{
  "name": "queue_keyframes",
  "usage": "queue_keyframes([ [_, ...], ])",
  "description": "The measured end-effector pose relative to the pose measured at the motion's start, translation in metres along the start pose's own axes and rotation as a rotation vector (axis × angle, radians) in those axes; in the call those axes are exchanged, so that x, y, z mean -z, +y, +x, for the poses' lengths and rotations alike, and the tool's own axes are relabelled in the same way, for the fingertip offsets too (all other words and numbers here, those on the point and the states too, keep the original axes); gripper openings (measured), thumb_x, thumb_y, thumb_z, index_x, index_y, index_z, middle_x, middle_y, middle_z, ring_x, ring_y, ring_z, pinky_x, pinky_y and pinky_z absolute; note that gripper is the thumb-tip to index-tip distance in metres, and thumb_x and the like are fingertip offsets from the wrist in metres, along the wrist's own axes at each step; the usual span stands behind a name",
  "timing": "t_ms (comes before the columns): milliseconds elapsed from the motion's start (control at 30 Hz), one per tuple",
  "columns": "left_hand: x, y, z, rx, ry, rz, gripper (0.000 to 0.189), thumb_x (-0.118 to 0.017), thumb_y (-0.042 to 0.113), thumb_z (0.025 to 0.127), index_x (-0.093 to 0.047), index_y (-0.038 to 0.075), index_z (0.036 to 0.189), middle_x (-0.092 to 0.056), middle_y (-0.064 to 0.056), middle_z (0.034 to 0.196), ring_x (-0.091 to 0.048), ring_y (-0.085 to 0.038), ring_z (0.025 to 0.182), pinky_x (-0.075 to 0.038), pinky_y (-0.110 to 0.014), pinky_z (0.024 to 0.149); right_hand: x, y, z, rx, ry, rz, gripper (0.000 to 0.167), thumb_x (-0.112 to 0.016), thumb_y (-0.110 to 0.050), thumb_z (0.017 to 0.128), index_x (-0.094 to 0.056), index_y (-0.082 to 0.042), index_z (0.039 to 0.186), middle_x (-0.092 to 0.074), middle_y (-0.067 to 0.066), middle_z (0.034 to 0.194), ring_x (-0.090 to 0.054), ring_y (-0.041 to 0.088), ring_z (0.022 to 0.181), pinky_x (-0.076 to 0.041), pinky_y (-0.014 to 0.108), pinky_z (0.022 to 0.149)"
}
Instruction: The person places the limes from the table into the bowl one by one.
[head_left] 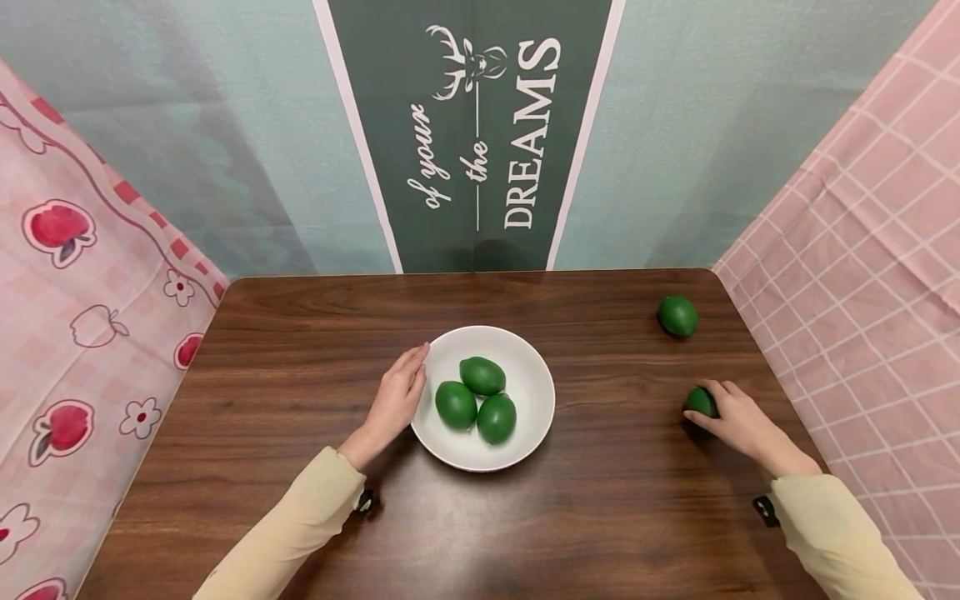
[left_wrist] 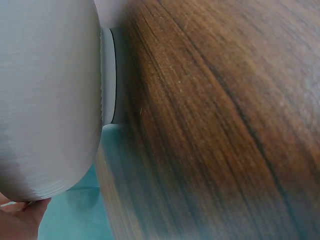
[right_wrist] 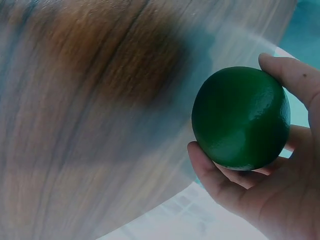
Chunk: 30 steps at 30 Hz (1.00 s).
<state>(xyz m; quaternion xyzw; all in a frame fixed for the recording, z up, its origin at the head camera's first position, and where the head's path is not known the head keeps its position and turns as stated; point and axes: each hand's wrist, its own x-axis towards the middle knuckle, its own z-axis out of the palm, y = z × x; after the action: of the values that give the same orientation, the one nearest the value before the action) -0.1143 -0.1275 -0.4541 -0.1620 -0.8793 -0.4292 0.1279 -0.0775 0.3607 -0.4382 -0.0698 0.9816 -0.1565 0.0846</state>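
Observation:
A white bowl (head_left: 536, 400) stands mid-table with three green limes (head_left: 482, 376) inside it. Against its left side lies my left hand (head_left: 396, 398), fingers fairly straight along the rim. The bowl's outer wall (left_wrist: 50, 100) fills the left of the left wrist view, with part of that hand (left_wrist: 22, 220) touching it low down. Over on the right, my right hand (head_left: 738, 419) holds a lime (head_left: 702, 402) between thumb and fingers. In the right wrist view the fingers curl round this lime (right_wrist: 241, 118), its near face uncovered.
Another lime (head_left: 678, 317) lies on the wooden table (head_left: 615, 500) towards the back right corner. Hanging cloths border the table: a pink checked one (head_left: 862, 208) on the right, a fruit-patterned one (head_left: 97, 333) on the left and a green-blue one (head_left: 247, 167) behind.

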Motion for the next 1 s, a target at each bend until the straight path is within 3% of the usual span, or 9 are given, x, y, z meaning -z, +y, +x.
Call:
queue_keyframes([
  [1000, -0.001, -0.001, 0.000, 0.017, -0.003, -0.004, 0.035, -0.047, 0.001, 0.092, -0.051, -0.007, 0.125, -0.054, -0.020, 0.123, -0.050, -0.030, 0.115, -0.041, -0.039, 0.097, 0.006, -0.042, 0.012, 0.090, 0.037, -0.004, 0.061, -0.064, -0.029, 0.085, -0.042, 0.011, 0.125, -0.045, 0.034, 0.115, -0.050, 0.046, 0.098, -0.045, 0.056, 0.074],
])
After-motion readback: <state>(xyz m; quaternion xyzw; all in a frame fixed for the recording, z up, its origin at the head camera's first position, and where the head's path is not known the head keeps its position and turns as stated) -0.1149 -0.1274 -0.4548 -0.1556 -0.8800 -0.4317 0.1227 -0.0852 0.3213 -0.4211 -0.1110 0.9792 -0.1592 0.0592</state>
